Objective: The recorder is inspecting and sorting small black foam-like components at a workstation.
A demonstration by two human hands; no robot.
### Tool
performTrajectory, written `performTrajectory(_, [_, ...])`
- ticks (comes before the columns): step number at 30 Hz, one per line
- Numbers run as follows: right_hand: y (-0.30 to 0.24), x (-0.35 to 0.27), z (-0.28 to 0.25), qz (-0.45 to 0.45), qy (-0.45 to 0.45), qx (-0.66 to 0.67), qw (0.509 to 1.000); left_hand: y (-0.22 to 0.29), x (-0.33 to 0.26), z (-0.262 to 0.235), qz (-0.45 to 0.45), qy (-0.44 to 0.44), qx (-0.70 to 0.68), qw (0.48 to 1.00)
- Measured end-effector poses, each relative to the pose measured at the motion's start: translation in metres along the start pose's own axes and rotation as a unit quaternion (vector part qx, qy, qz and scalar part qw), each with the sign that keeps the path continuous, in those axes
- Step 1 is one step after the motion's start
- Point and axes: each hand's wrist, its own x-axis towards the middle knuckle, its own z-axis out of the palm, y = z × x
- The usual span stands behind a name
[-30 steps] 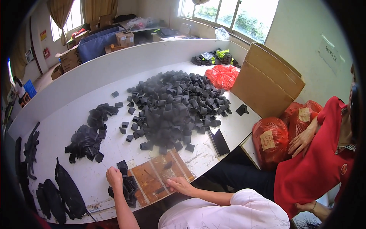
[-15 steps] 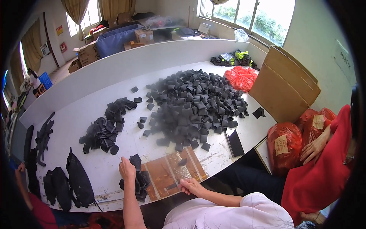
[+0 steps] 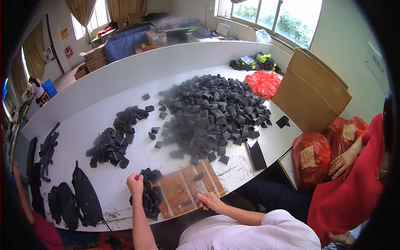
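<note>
Right, the left hand is clenched in a fist on top of a small stack of black pieces near the front of the bench; can't tell if it's pinching one piece or just pressing down. The right hand lies curled on the brown taped board, fingers bent at its near edge, nothing in it as far as I can see. Risks: the stack sits close to the bench's front edge, so a nudge from the fist could tip pieces off into the lap or onto the floor. The board overhangs or nearly meets that edge too, and weight from the right hand may tilt or slide it. A black flat slab lies near the edge on the right, w/ little margin. Room: open white bench between the stack, the mid pile and the big heap, so there's space to move fwd. To the right another person in red and red bags crowd the corner. On the left, black pouches line the edge.
</note>
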Motion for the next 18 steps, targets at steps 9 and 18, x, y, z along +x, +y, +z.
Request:
performTrajectory(9, [0.0, 0.001, 0.001, 0.013, -0.001, -0.018, 1.0, -0.011, 0.001, -0.01, 0.017, 0.064, -0.053, 0.996])
performTrajectory(18, [0.0, 0.005, 0.0, 0.015, -0.001, -0.02, 1.0, 0.007, 0.004, -0.029, 0.061, 0.288, -0.11, 0.949])
